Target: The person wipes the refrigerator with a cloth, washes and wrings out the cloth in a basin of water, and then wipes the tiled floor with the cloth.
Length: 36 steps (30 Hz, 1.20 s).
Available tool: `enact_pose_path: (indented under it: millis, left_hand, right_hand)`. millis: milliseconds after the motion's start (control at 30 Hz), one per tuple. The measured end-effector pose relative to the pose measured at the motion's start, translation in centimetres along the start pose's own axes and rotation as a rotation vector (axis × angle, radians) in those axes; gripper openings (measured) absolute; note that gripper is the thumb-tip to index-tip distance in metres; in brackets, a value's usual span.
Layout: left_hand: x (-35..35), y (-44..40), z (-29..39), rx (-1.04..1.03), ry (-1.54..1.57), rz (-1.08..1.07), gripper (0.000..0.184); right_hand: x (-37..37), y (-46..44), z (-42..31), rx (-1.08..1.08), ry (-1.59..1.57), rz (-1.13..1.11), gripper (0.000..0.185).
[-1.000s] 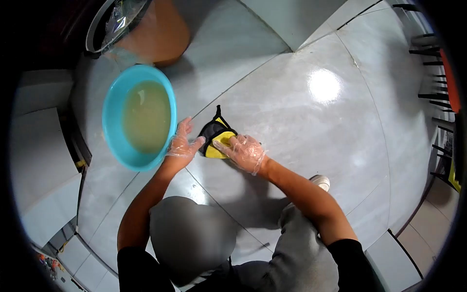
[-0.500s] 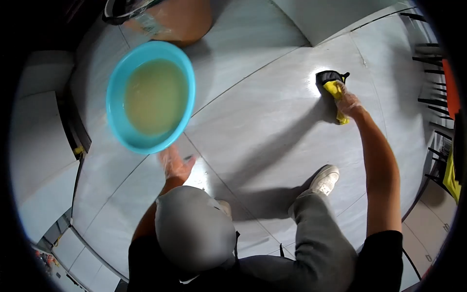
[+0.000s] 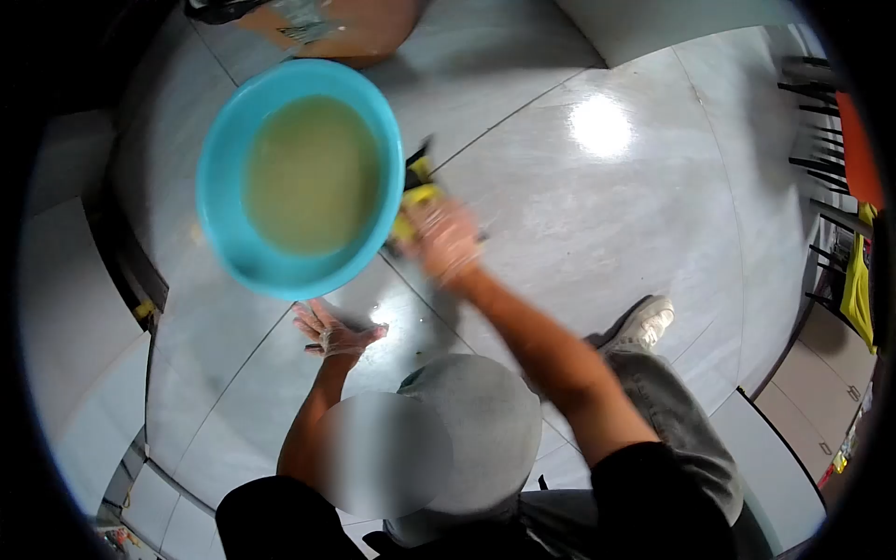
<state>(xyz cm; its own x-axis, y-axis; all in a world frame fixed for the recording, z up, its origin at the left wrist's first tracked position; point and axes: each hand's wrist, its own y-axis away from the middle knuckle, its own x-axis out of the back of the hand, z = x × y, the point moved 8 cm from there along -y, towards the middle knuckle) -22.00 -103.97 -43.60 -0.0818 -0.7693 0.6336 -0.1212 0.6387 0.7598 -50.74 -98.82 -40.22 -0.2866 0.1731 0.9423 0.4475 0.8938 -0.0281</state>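
A turquoise basin (image 3: pixel 210 177) holding cloudy yellowish water stands on the tiled floor. Just right of its rim, my right hand (image 3: pixel 446 241), in a clear plastic glove, is closed around a yellow-and-black cloth (image 3: pixel 417 193). Motion blurs the cloth, and part of it is hidden by the hand and basin edge; I cannot tell if it touches the rim. My left hand (image 3: pixel 336 334), also gloved in clear plastic, is open with fingers spread, just below the basin's near rim. It holds nothing.
Beyond the basin is an orange-brown container (image 3: pixel 364 28) with a black rim. A pale cabinet-like block (image 3: pixel 672 23) stands at the upper right. White cabinets (image 3: pixel 84 317) line the left, and black chair legs (image 3: pixel 821 168) the right. My bent knee and shoe (image 3: pixel 649 322) are near.
My right hand has swept left across the floor with the yellow-and-black cloth, from far right to beside the basin. My left hand stays near the rim, its fingers now spread in view.
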Motion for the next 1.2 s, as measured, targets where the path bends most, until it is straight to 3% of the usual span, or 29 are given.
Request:
enact_pose_path:
  millis: [67, 100, 167, 233, 267, 333, 367, 400, 433, 467, 500, 567, 633, 700, 733, 767, 833, 867, 900, 933, 967, 1000, 1067, 1167, 1200]
  left_hand:
    - [-0.4, -0.1, -0.4, -0.001, -0.015, 0.039, 0.170]
    - [-1.4, -1.4, -1.1, -0.014, -0.030, 0.074, 0.171]
    - [-3.2, -3.9, -2.8, -0.007, -0.065, 0.101, 0.171]
    - [-1.6, -2.1, -1.5, 0.057, -0.086, 0.094, 0.170]
    - [-1.3, -2.0, -1.4, -0.006, -0.131, 0.182, 0.170]
    - [-1.2, -1.8, -1.1, 0.061, -0.101, 0.148, 0.166]
    - [-1.3, -2.1, -1.6, 0.055, -0.096, 0.149, 0.165]
    - [-0.9, -1.6, -1.2, 0.027, -0.079, 0.172, 0.162]
    - [-0.2, -0.9, -0.7, 0.000, -0.062, 0.190, 0.160]
    - [0.1, -0.2, -0.6, -0.022, -0.045, 0.209, 0.158]
    - [0.2, 0.1, -0.2, -0.137, -0.005, 0.247, 0.155]
    - [0.5, 0.9, -0.2, -0.362, 0.071, 0.318, 0.149]
    - [-0.3, 1.7, 1.5, -0.663, 0.058, 0.411, 0.138]
    - [-1.0, 3.4, 5.3, -0.941, 0.012, 0.454, 0.135]
    - [-1.4, 4.5, 7.9, -0.809, -0.049, 0.370, 0.140]
    - [-1.8, 5.8, 10.4, -0.678, -0.122, 0.285, 0.145]
    - [-2.7, 7.0, 14.8, -0.545, -0.283, 0.225, 0.152]
    - [-3.7, 6.3, 15.8, -0.368, -0.257, 0.129, 0.163]
    - [-4.2, 5.7, 16.7, -0.358, -0.182, 0.079, 0.165]
    - [-4.1, 3.8, 16.1, -0.332, -0.112, 0.021, 0.166]
    - [-4.3, 2.6, 16.0, -0.310, -0.047, -0.034, 0.168]
    - [-4.6, 2.1, 16.6, -0.320, -0.065, -0.005, 0.169]
    - [-4.7, 1.5, 15.9, -0.312, -0.110, 0.044, 0.170]
    - [-4.0, 2.1, 16.2, -0.426, 0.003, 0.036, 0.171]
    - [-3.7, 2.4, 16.4, -0.409, -0.022, 0.045, 0.170]
  right_hand:
    - [-2.9, 3.4, -6.0, 0.039, -0.123, -0.130, 0.049]
    - [-3.1, 4.4, -8.4, 0.139, -0.181, -0.304, 0.044]
    - [-3.0, 7.3, -10.9, 0.281, -0.266, -0.224, 0.035]
    - [-2.6, 8.9, -9.0, 0.333, -0.345, -0.154, 0.035]
    - [-1.8, 9.0, -6.6, 0.331, -0.276, -0.118, 0.034]
    - [1.9, 7.7, 1.6, 0.323, -0.208, -0.080, 0.033]
    - [2.5, 8.6, 7.5, 0.317, -0.182, 0.212, 0.039]
    - [4.2, 8.6, 13.8, 0.240, -0.039, 0.176, 0.046]
    - [5.6, 7.3, 20.7, -0.072, 0.063, -0.251, 0.049]
    - [6.5, 10.1, 28.4, -0.064, 0.279, 0.247, 0.049]
    - [8.8, 11.2, 36.6, -0.319, 0.193, 0.159, 0.050]
    - [13.5, 15.2, 48.8, -0.793, 0.250, 0.309, 0.051]
    - [18.8, 19.5, 51.0, -1.367, 0.104, 0.375, 0.047]
    - [17.8, 21.5, 49.9, -1.282, 0.137, 0.485, 0.042]
    - [17.4, 22.7, 49.3, -1.238, 0.164, 0.539, 0.039]
    - [13.0, 23.8, 49.5, -1.348, 0.004, 0.575, 0.040]
    - [5.1, 18.6, 41.2, -1.180, 0.965, 0.190, 0.040]
    - [3.2, 16.3, 33.0, -0.859, 1.051, 0.526, 0.039]
    - [5.8, 13.3, 26.8, -0.853, 0.253, 0.383, 0.038]
    - [3.0, 10.8, 19.8, -0.608, 0.135, 0.371, 0.030]
    - [2.9, 9.2, 13.9, -0.428, -0.003, 0.223, 0.032]
    - [2.8, 8.9, 10.2, -0.311, -0.141, 0.272, 0.032]
    - [2.2, 8.7, 6.4, -0.099, -0.284, 0.172, 0.034]
    - [2.7, 11.5, 10.7, -0.146, -0.169, 0.365, 0.036]
    - [2.3, 13.2, 13.6, -0.266, -0.165, 0.416, 0.038]
